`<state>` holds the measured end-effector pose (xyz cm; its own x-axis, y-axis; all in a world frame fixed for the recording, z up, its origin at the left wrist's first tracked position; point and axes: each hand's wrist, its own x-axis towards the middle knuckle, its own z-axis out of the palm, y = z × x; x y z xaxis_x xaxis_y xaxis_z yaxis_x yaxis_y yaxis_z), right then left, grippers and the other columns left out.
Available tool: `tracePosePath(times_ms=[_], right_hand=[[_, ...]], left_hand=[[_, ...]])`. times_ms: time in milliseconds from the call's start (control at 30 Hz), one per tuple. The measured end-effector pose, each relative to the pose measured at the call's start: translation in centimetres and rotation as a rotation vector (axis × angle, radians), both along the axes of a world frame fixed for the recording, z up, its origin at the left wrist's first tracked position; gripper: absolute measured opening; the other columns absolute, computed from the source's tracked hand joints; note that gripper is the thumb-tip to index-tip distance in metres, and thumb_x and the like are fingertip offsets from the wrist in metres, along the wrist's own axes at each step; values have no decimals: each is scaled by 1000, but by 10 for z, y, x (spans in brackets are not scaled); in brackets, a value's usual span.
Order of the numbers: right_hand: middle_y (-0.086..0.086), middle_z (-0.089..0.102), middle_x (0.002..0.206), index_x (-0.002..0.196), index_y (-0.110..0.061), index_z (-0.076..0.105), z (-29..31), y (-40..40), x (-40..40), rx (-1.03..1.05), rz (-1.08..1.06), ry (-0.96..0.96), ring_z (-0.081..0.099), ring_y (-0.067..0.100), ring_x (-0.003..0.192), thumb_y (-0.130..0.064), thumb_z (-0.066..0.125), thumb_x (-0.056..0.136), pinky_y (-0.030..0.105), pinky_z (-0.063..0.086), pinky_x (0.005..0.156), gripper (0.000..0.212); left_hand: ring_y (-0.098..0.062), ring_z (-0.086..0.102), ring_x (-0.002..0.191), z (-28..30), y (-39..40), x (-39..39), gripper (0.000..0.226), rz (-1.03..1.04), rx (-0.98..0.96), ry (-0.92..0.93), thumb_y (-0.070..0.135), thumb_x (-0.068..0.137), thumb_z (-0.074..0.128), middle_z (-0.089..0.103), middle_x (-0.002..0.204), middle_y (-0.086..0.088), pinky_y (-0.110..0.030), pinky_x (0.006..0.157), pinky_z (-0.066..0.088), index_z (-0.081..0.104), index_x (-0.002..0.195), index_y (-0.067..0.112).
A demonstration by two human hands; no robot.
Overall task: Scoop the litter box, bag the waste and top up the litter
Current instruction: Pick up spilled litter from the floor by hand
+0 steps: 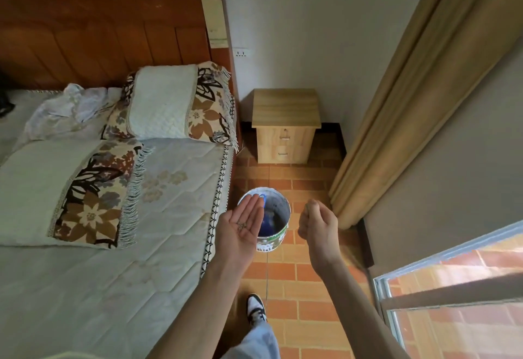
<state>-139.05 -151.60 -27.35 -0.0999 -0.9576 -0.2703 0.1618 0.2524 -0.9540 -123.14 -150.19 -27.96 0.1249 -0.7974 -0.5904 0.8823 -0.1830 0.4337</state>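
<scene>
Head view, looking down between bed [119,217] and curtain [402,120]. Left hand [243,227] held palm up, grip spread flat, a few small dark bits [241,227] lying loose on the palm. Its fingertips reach over the near rim of a round bin [276,238] standing on the tiled floor [308,282]; something blue inside the bin. Right hand [317,225] just right of the bin, apart from it, fingers loosely curled; cannot tell whether its grip pinches anything. Wooden nightstand [285,126] beyond.
</scene>
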Motion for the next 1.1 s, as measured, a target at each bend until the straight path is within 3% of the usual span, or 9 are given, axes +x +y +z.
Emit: tracePosePath(times_ms=[233, 500, 700, 833, 1100], right_hand=[[-3, 26, 62, 71, -17, 31, -11, -85, 18, 21, 8, 40, 21, 12, 57, -13, 39, 104, 29, 21, 50, 34], [2, 24, 64, 73, -13, 36, -63, -184, 29, 62, 61, 116, 18, 17, 61, -13, 40, 102, 39, 17, 55, 29], [-3, 26, 59, 67, -18, 33, -145, -246, 30, 93, 37, 123, 20, 14, 56, -13, 40, 104, 28, 23, 48, 38], [-4, 27, 57, 59, -26, 33, -215, -276, 31, 102, 44, 135, 21, 13, 53, -15, 41, 104, 27, 24, 47, 47], [-1, 28, 56, 61, -17, 31, -337, -314, 31, 115, 86, 233, 22, 12, 51, -7, 39, 102, 23, 25, 44, 44]], left_hand=[[-29, 72, 115, -17, -95, 26, 49, 17, 5, -47, 22, 111, 28, 73, 125, -20, -38, 100, 55, 65, 127, -5], [-29, 75, 108, -73, -194, 37, 53, 41, 89, -104, 25, 112, 24, 74, 119, -22, -38, 95, 55, 67, 121, -4], [-29, 76, 104, -153, -249, 40, 55, 28, 221, -125, 26, 112, 24, 75, 116, -22, -36, 90, 57, 69, 118, -5], [-26, 77, 101, -214, -278, 45, 55, -7, 257, -178, 26, 112, 23, 77, 112, -20, -35, 92, 56, 71, 113, -2], [-21, 75, 107, -347, -328, 63, 55, 0, 289, -325, 27, 111, 21, 78, 111, -14, -34, 99, 55, 70, 115, 3]])
